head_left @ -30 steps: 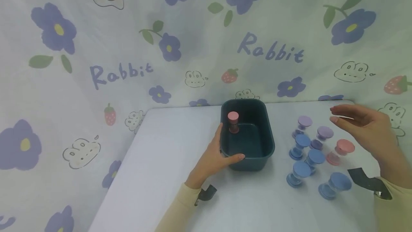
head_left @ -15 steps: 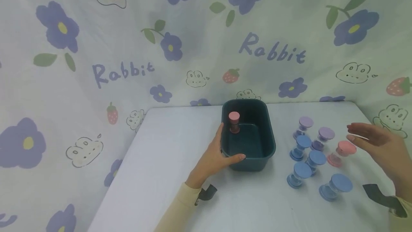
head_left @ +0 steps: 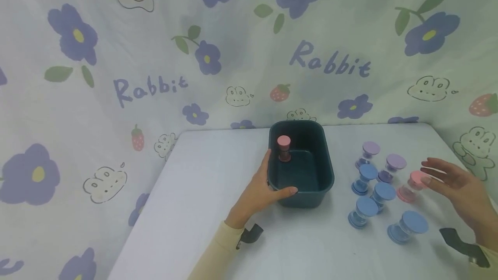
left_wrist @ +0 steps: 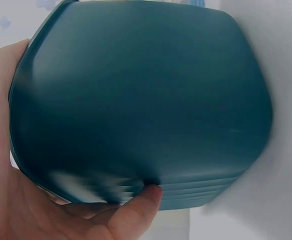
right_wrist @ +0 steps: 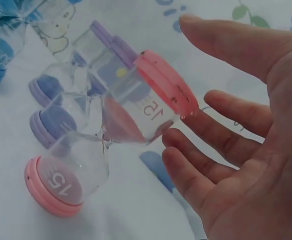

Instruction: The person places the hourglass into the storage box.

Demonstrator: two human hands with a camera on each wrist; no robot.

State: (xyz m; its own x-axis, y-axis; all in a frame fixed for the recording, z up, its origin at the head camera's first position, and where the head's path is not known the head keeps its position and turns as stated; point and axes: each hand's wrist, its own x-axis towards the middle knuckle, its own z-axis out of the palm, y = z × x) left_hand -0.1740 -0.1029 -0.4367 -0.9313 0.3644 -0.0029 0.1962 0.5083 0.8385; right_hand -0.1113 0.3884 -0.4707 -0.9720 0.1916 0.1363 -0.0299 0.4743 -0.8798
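My left hand grips a dark teal plastic bin at its near left corner, thumb over the front rim and fingers along the side wall. In the left wrist view the fingers bend against the bin's wall. A pink-capped hourglass stands inside the bin at its left. At the right my right hand is spread around the top of another pink hourglass. In the right wrist view its fingertips are right at the pink cap marked 15, with the thumb apart from it.
Two purple hourglasses stand behind the pink one. Several blue hourglasses stand between it and the bin, with one blue hourglass nearer the front. A patterned cloth hangs behind the white table.
My right hand has moved down and to the right, from above the hourglasses to beside the pink one's cap. The left hand keeps its hold on the bin.
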